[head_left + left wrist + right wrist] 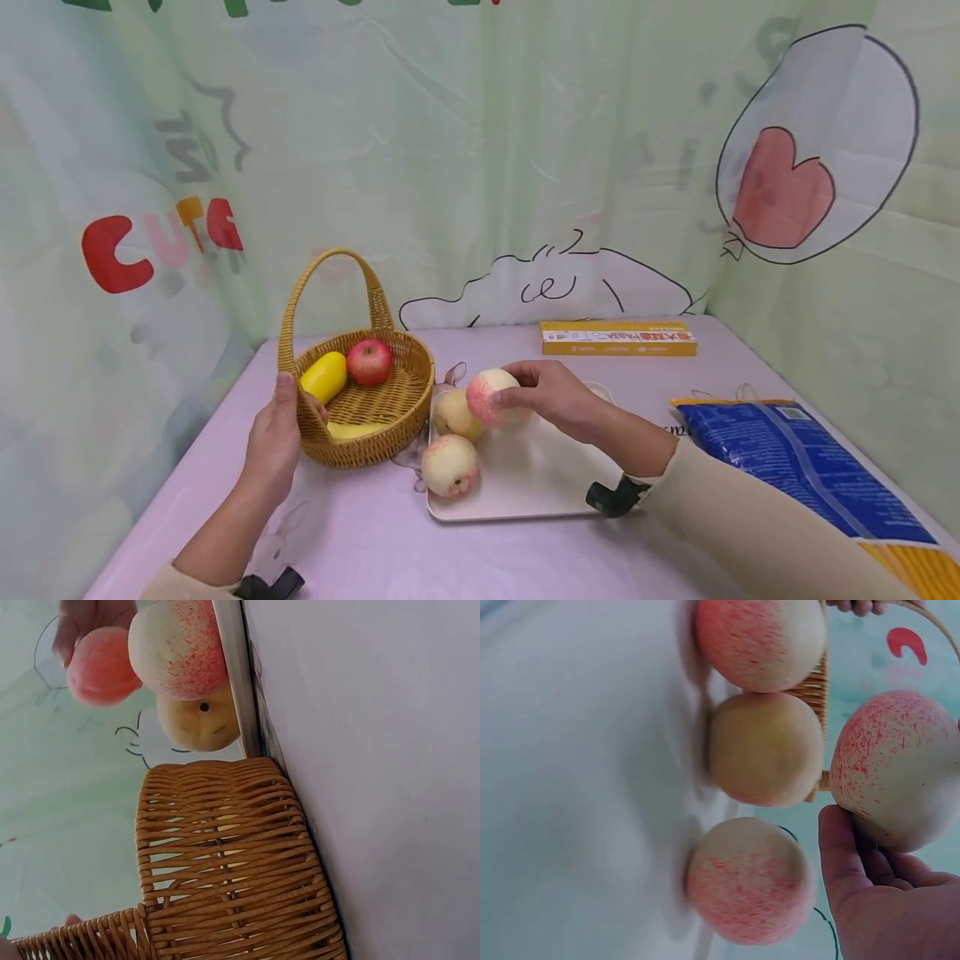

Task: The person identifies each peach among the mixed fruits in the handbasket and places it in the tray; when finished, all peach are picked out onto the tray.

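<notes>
My left hand (272, 437) grips the near foot of the handle on a brown wicker basket (367, 454). Inside the basket are a red apple (370, 362), a yellow mango-like fruit (325, 377) and a partly hidden long yellow fruit (356, 430). My right hand (558, 398) pinches a pink-and-cream peach (900, 769) above a white tray (540, 479). On the tray's left side sit another peach (450, 467) and a round yellowish fruit (457, 414). A further peach (751, 881) rests on the tray, mostly hidden behind the held one in the head view.
An orange-and-white pasta box (618, 338) lies at the table's back edge. To the right of the tray is a blue-and-yellow packet (810, 467). A printed curtain (480, 167) hangs around the back and sides of the lilac-covered table (375, 533).
</notes>
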A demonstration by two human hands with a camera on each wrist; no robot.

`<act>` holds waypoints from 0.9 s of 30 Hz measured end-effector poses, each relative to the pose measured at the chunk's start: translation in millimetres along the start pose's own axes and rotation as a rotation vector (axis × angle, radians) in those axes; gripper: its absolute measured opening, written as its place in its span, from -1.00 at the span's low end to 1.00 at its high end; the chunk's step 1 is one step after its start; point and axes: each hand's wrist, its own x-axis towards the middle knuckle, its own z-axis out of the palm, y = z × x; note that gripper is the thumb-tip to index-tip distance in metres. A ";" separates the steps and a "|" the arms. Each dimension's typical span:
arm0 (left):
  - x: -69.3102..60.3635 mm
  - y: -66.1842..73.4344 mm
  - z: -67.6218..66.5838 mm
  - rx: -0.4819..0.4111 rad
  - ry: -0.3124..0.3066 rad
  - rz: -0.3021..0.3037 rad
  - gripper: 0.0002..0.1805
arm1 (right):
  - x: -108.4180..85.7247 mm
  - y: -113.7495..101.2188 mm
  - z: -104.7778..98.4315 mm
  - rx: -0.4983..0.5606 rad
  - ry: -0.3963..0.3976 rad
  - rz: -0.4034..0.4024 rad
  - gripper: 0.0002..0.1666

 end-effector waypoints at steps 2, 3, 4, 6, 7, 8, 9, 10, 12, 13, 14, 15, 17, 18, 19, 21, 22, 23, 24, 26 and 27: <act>-0.3 -0.1 0.2 0.003 -0.001 -0.003 -0.21 | -6.0 8.6 0.2 -0.024 0.006 0.002 -0.45; -0.4 -0.1 0.2 0.004 -0.001 -0.006 -0.21 | -8.7 12.4 0.5 -0.029 0.006 0.004 -0.44; -0.5 -0.2 0.2 0.003 -0.001 -0.007 -0.20 | -11.3 16.1 0.9 -0.042 0.008 0.002 -0.43; -0.7 -0.1 0.3 -0.001 0.001 -0.009 -0.20 | -16.2 22.5 2.2 -0.052 0.006 0.000 -0.43; -0.7 -0.1 0.3 -0.001 0.003 -0.009 -0.20 | -18.5 25.4 3.0 -0.057 0.007 0.000 -0.43; -0.7 0.0 0.3 -0.003 0.005 -0.009 -0.20 | -20.7 27.9 3.9 -0.071 0.009 -0.003 -0.44; -0.6 0.1 0.3 -0.003 0.006 -0.010 -0.20 | -22.4 30.5 4.9 -0.081 0.015 -0.005 -0.45; -0.6 0.2 0.3 -0.003 0.007 -0.009 -0.20 | -23.9 32.9 6.1 -0.092 0.020 -0.005 -0.46; -0.7 0.4 0.2 0.002 0.009 -0.012 -0.20 | -26.7 36.5 8.2 -0.115 0.032 -0.004 -0.48; -0.7 0.3 -0.1 0.004 0.009 -0.012 -0.20 | -27.4 37.8 9.7 -0.130 0.038 -0.003 -0.49; -0.8 0.3 -0.5 0.005 0.008 -0.013 -0.20 | -27.8 39.1 11.0 -0.147 0.045 0.001 -0.50; -0.9 0.2 -0.7 0.008 0.007 -0.013 -0.20 | -28.2 39.9 12.3 -0.156 0.050 0.005 -0.51; -1.0 0.1 -0.8 0.008 0.005 -0.010 -0.20 | -28.7 40.9 14.6 -0.175 0.060 0.012 -0.53; -0.9 -0.1 -0.8 0.007 0.003 -0.009 -0.21 | -29.0 41.1 15.6 -0.181 0.063 0.014 -0.54; -0.8 -0.2 -0.8 0.007 0.003 -0.008 -0.21 | -29.3 41.1 16.6 -0.189 0.065 0.016 -0.54; -0.7 -0.3 -0.7 0.006 0.002 -0.008 -0.22 | -29.7 41.0 17.9 -0.202 0.071 0.021 -0.55; -0.6 -0.4 -0.6 0.008 0.002 -0.008 -0.22 | -29.8 41.0 18.6 -0.210 0.075 0.026 -0.55; -0.5 -0.4 -0.6 0.009 0.002 -0.010 -0.22 | -30.1 40.7 19.2 -0.217 0.077 0.031 -0.54; -0.4 -0.5 -0.6 0.009 0.002 -0.011 -0.22 | -30.4 40.7 19.7 -0.219 0.076 0.035 -0.53; -0.3 -0.4 -0.5 0.008 0.000 -0.012 -0.22 | -30.8 40.9 20.2 -0.225 0.072 0.041 -0.50; -0.2 -0.3 -0.4 0.004 -0.001 -0.010 -0.22 | -31.1 40.9 20.3 -0.227 0.069 0.042 -0.49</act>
